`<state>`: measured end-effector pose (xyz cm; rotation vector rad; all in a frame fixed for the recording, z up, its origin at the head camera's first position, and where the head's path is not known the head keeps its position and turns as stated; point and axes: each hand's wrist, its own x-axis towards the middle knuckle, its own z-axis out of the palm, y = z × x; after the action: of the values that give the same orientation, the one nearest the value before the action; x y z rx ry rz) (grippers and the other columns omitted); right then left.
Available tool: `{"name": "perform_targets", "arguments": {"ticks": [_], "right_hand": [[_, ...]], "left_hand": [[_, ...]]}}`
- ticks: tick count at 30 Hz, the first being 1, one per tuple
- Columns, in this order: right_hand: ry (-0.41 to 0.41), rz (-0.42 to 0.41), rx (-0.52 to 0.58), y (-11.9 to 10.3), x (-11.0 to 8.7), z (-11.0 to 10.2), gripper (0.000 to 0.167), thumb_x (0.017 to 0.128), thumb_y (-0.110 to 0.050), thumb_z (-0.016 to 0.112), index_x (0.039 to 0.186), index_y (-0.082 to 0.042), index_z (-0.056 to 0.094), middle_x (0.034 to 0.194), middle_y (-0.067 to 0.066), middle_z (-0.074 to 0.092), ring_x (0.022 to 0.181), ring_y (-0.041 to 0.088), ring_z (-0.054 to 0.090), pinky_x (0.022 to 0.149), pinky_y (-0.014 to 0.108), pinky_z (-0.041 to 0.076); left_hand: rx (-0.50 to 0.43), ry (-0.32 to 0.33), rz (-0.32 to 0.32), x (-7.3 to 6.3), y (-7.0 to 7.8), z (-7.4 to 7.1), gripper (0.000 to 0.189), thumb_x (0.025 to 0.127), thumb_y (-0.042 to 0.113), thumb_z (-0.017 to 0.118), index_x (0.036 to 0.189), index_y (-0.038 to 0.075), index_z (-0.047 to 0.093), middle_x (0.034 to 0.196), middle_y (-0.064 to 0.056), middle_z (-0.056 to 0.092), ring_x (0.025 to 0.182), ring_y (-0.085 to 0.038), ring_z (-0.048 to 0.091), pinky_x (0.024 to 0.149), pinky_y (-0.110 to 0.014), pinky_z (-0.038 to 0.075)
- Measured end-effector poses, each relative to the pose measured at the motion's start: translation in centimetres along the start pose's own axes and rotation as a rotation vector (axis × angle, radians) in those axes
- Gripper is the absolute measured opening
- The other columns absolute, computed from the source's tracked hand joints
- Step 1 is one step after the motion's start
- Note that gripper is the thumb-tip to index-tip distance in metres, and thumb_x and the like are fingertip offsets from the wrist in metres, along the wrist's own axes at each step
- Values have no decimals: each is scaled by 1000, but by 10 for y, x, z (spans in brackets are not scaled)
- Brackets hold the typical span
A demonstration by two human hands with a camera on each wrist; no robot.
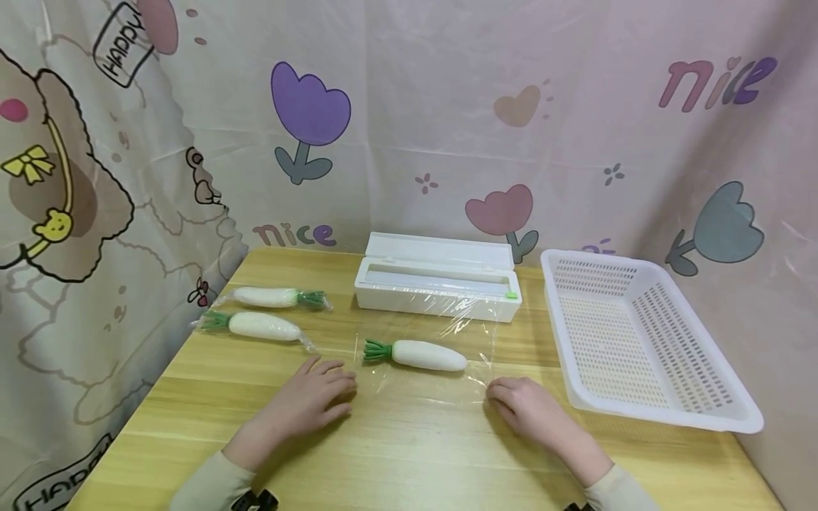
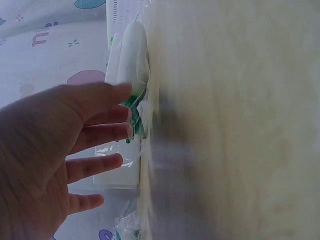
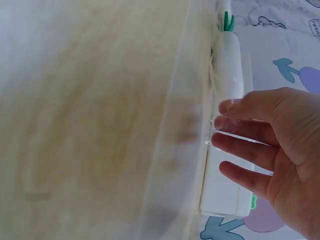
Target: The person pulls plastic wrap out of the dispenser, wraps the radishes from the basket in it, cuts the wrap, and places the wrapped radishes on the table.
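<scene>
A white radish with green stalks lies on a sheet of clear cling film spread over the table. The film runs out from a white cling film dispenser whose lid stands raised behind. My left hand is beside the film's left edge, fingers spread and holding nothing. The left wrist view shows its separate fingers near the radish stalks. At the film's near right corner is my right hand, its fingertips right at the film edge. In the right wrist view its fingers are loosely bent, thumb close to the index finger.
Two film-wrapped radishes, an upper one and a lower one, lie at the left of the wooden table. A white slotted basket stands on the right. A printed curtain hangs behind and beside the table.
</scene>
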<state>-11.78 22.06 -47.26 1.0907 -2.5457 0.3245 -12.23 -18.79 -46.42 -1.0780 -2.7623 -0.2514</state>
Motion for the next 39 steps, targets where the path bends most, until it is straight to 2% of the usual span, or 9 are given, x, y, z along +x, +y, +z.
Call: {"name": "perform_targets", "arguments": {"ticks": [4,8,12,15,20,26,31,39], "right_hand": [[42,65,22,-3,1,-3,12,79,-3,74,88,-10,71,87,-1,72,79,14,69,74,31,59],[46,209,53,-8,3,-4,12,81,-3,73,89,-12,70,89,-1,72,83,15,70,76,31,59],[39,393,67,-13,5,-3,14,82,-4,72,94,-11,69,93,2,73,86,19,71,76,34,59],[54,491,90,-14,7,-1,12,84,-4,70,94,-11,68,95,4,73,88,22,71,76,37,59],[96,568,163,-13,12,0,9,87,-2,66,93,-8,68,96,6,73,92,24,71,81,41,58],[137,635,253,-6,19,-1,9,90,-1,62,96,-4,69,94,9,74,86,23,70,75,37,59],[146,688,314,0,27,-1,10,93,-3,58,98,-2,67,95,10,73,87,25,70,74,37,59],[155,754,362,8,43,2,15,97,-10,54,102,0,66,95,12,72,91,27,69,81,42,58]], "left_hand": [[46,119,38,8,-5,1,23,85,29,73,105,17,70,111,0,72,112,-28,63,100,-61,43],[37,218,36,16,-10,2,15,84,22,74,97,17,68,99,1,73,100,-23,67,95,-54,49],[14,259,-10,23,-15,3,11,83,19,75,91,17,68,92,3,73,93,-19,68,90,-46,52],[5,273,-53,27,-18,3,9,84,18,74,89,16,67,88,2,73,89,-19,68,86,-42,54],[-39,312,-79,33,-22,1,8,85,12,72,89,14,66,83,2,71,79,-17,68,76,-38,56],[-51,407,-54,43,-24,1,11,84,6,71,94,10,69,85,0,72,76,-17,68,71,-36,56],[-107,380,-109,51,-26,4,15,85,6,69,100,8,71,93,-3,74,86,-20,69,79,-39,57],[-318,271,-261,66,-28,6,8,89,14,69,97,10,70,91,0,70,85,-14,65,77,-34,57]]}}
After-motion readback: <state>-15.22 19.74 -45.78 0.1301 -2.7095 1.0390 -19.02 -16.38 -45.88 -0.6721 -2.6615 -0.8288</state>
